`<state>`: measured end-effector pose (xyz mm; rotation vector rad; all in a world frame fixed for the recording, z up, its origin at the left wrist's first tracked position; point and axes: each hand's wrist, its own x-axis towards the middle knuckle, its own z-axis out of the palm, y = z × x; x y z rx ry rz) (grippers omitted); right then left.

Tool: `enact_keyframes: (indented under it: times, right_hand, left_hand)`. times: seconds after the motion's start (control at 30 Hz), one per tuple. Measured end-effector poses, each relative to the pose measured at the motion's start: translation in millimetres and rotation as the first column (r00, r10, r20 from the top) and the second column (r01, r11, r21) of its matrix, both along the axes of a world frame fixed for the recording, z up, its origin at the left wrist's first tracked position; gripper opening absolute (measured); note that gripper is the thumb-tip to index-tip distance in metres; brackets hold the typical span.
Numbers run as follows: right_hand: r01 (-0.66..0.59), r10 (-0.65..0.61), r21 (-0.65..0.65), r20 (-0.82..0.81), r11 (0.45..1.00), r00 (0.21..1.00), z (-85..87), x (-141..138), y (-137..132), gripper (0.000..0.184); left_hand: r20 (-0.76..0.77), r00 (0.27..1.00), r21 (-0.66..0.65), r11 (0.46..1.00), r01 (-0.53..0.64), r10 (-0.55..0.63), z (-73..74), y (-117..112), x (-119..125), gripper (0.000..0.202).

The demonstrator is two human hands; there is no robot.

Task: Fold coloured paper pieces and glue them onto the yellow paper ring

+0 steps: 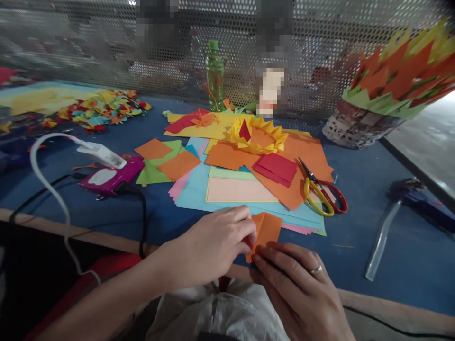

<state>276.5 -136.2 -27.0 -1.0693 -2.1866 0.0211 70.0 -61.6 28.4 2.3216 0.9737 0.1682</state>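
Note:
An orange sheet of paper (270,228) with a crease down it lies at the table's near edge, between my two hands. My left hand (222,239) is closed with its fingertips pinching the sheet's left side. Over the lower edge, the fingers of my right hand (295,277), which wears a ring, press the paper down. Just beyond lies a stack of coloured sheets (192,194), with red squares (275,169) and orange pieces on top. A yellow ring of folded paper points (261,147) with one red point stands on the stack.
Scissors (316,187) with red and yellow handles lie at the stack's right. A glue gun (419,192) is farther right, before a basket of folded paper (366,123). On the left are a purple power strip (106,179), cables and small paper stars (106,109). A green bottle (214,76) stands behind.

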Motion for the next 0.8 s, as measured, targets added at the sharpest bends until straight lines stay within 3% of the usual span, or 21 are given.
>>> enact_keyframes:
  times: [0.57,0.8]
  right_hand:
    - [-0.004,-0.011,0.127,0.122,0.992,0.993,-1.2,3.1,3.2,0.022]
    - [-0.067,0.031,0.156,0.224,0.986,0.974,-3.3,10.2,8.1,0.030]
  left_hand:
    - [-0.025,0.997,0.063,0.996,-0.070,0.072,-8.8,-2.2,6.1,0.015]
    - [-0.048,0.999,0.167,0.986,-0.010,0.018,-15.7,-4.4,5.9,0.011]
